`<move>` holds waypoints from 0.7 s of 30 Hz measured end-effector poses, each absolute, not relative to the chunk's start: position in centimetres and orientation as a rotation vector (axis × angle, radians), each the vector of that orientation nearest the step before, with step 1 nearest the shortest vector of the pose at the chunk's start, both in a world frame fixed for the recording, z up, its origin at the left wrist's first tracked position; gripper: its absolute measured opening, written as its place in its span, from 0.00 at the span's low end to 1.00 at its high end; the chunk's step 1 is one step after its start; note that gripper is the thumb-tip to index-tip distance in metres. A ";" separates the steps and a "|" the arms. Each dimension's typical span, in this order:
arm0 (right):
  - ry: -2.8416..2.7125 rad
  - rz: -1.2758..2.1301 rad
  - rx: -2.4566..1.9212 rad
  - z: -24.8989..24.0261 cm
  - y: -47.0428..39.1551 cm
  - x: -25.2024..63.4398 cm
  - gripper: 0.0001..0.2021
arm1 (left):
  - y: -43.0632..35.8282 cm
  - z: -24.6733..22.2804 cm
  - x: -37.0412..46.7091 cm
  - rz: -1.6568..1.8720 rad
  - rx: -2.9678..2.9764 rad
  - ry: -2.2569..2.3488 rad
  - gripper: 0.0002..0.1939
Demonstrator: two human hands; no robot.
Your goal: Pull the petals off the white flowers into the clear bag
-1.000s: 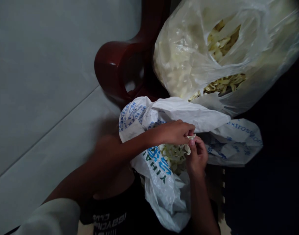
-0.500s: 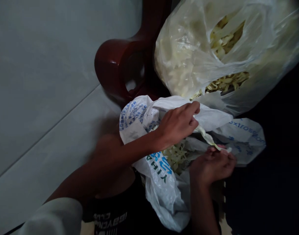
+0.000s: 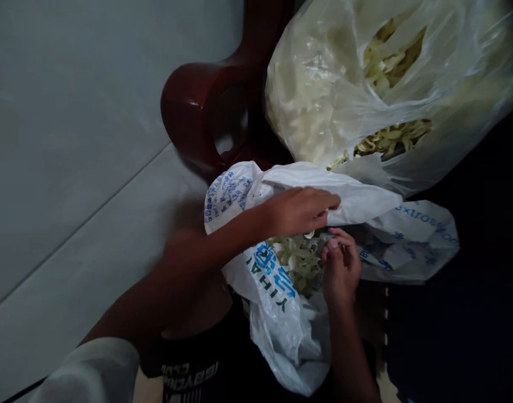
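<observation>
My left hand reaches over the opening of a white plastic bag with blue and green print. Its fingers are closed in a pinch, with a bit of a pale strip showing at the tips. Just right of the opening is my right hand, fingers loosely bent and apart, nothing visible in them. Inside the bag lie pale, curled strips of what looks like dried vegetable. One small pale curl shows just under my left hand.
A large translucent plastic bag full of similar strips stands at the upper right, with torn-looking gaps. Beside it is a dark red, glossy curved wooden furniture part. Pale floor tiles cover the left side. The right edge is very dark.
The strip stretched between both hands is no longer seen there. My right hand has moved left and up to the bag's opening, its fingers loosened. My left hand has lowered and flattened slightly.
</observation>
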State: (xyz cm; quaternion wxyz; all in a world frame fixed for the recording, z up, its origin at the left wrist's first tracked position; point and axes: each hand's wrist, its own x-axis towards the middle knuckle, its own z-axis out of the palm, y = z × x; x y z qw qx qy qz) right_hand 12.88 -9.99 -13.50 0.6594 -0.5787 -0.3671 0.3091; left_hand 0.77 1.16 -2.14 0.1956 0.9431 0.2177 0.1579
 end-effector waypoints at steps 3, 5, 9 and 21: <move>-0.794 0.722 -1.280 -13.4 -9.9 12.6 0.09 | 0.3 -3.5 1.3 0.178 2.672 0.541 0.08; -0.798 0.733 -1.305 -13.6 -9.9 13.0 0.10 | -0.3 -3.7 1.7 0.095 2.610 0.495 0.07; -0.764 0.686 -1.307 -13.6 -10.1 13.8 0.09 | -0.8 -3.5 2.2 0.141 2.516 0.429 0.06; -0.860 0.722 -1.323 -10.8 -11.8 15.0 0.10 | -2.1 -3.3 2.7 0.236 2.384 0.427 0.09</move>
